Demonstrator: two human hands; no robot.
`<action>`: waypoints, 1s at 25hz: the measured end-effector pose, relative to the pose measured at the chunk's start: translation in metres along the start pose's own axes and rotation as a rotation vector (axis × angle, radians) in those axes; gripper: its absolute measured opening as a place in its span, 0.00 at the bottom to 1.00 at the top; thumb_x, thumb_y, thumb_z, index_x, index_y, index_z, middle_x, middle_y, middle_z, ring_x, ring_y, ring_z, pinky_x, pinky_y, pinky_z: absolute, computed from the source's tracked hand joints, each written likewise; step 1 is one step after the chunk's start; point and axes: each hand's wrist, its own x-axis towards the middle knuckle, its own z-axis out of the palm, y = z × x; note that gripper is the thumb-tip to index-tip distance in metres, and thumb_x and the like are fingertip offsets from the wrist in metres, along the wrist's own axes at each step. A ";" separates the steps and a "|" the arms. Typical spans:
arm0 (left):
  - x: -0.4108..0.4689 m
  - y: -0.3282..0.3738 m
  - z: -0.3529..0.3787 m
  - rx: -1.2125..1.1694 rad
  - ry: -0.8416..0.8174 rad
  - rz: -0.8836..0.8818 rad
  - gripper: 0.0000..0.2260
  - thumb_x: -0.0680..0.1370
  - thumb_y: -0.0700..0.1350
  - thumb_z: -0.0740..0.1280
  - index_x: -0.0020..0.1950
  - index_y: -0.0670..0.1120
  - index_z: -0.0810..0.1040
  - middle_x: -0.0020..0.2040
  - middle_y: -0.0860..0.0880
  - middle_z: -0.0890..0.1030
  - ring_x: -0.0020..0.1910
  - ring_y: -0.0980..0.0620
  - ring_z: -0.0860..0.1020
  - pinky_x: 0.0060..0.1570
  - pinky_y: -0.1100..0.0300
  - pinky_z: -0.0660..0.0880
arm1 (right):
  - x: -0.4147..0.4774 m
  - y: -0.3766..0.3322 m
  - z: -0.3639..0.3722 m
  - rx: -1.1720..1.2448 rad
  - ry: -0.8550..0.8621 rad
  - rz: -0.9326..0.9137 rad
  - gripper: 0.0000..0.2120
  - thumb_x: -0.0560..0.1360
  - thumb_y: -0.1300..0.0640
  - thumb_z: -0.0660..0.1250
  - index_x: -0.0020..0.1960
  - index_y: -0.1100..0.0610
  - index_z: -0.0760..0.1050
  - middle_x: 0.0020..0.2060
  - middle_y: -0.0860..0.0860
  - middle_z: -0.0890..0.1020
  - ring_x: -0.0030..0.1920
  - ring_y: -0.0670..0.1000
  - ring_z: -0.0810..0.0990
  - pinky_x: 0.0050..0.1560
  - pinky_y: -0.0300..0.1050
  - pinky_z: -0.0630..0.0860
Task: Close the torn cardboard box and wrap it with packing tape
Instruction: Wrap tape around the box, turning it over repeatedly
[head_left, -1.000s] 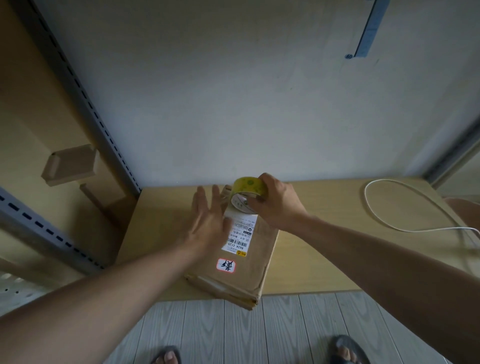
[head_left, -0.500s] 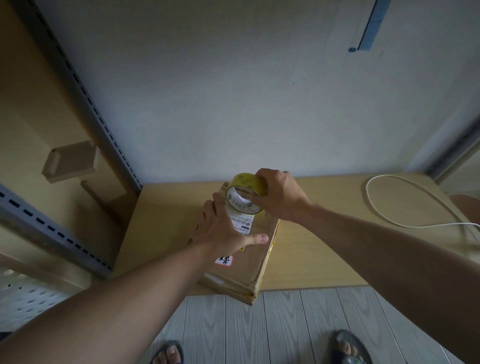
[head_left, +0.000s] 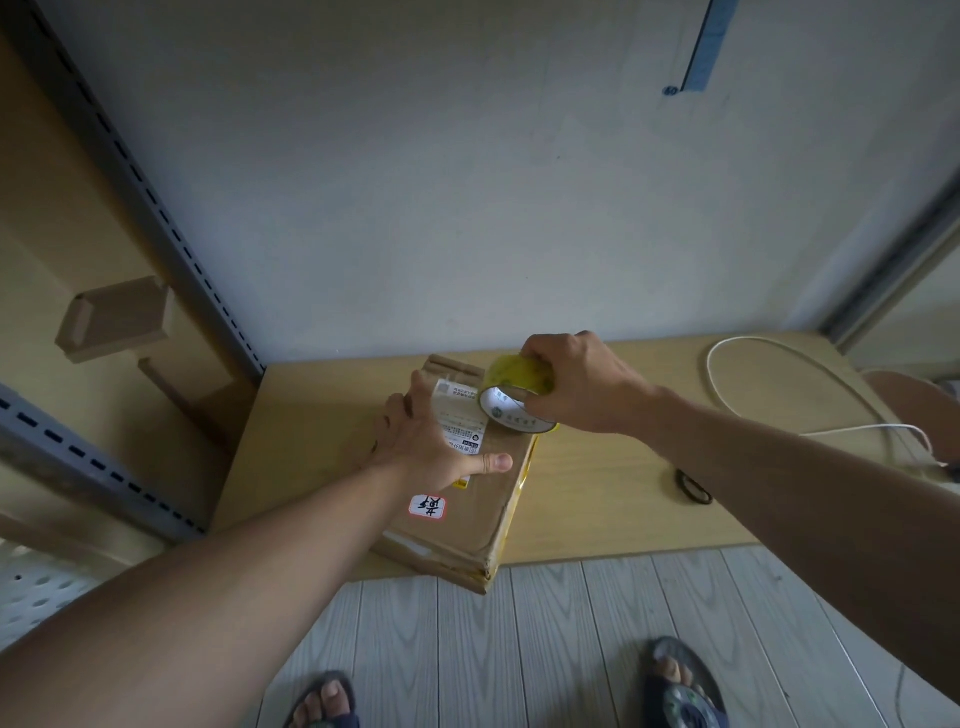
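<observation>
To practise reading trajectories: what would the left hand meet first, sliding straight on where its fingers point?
The left hand would probably pass the cardboard box edge and reach the wall; the tape roll sits right of that line.

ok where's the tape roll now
Head view, just right of centre: the right hand grips the tape roll over the right edge of the cardboard box, next to the left hand flat on it.
</observation>
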 end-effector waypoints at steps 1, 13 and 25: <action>0.000 0.000 0.000 -0.003 -0.005 0.009 0.68 0.59 0.77 0.73 0.80 0.52 0.31 0.79 0.42 0.51 0.79 0.40 0.51 0.75 0.41 0.56 | -0.002 -0.001 -0.001 -0.014 -0.015 -0.022 0.11 0.67 0.51 0.72 0.46 0.47 0.72 0.35 0.46 0.79 0.36 0.51 0.78 0.35 0.48 0.78; 0.009 0.001 -0.003 0.019 -0.049 -0.020 0.72 0.50 0.80 0.72 0.81 0.57 0.35 0.81 0.44 0.47 0.80 0.40 0.49 0.75 0.40 0.57 | -0.039 0.031 -0.022 -0.219 -0.143 -0.007 0.12 0.68 0.42 0.69 0.39 0.49 0.72 0.31 0.44 0.76 0.33 0.49 0.76 0.30 0.42 0.69; 0.004 0.007 -0.004 0.001 -0.108 -0.063 0.69 0.52 0.75 0.72 0.80 0.60 0.32 0.81 0.44 0.32 0.81 0.38 0.39 0.78 0.37 0.49 | -0.079 0.069 -0.002 -0.223 -0.181 0.151 0.05 0.71 0.52 0.70 0.40 0.51 0.74 0.33 0.48 0.78 0.36 0.55 0.79 0.34 0.47 0.75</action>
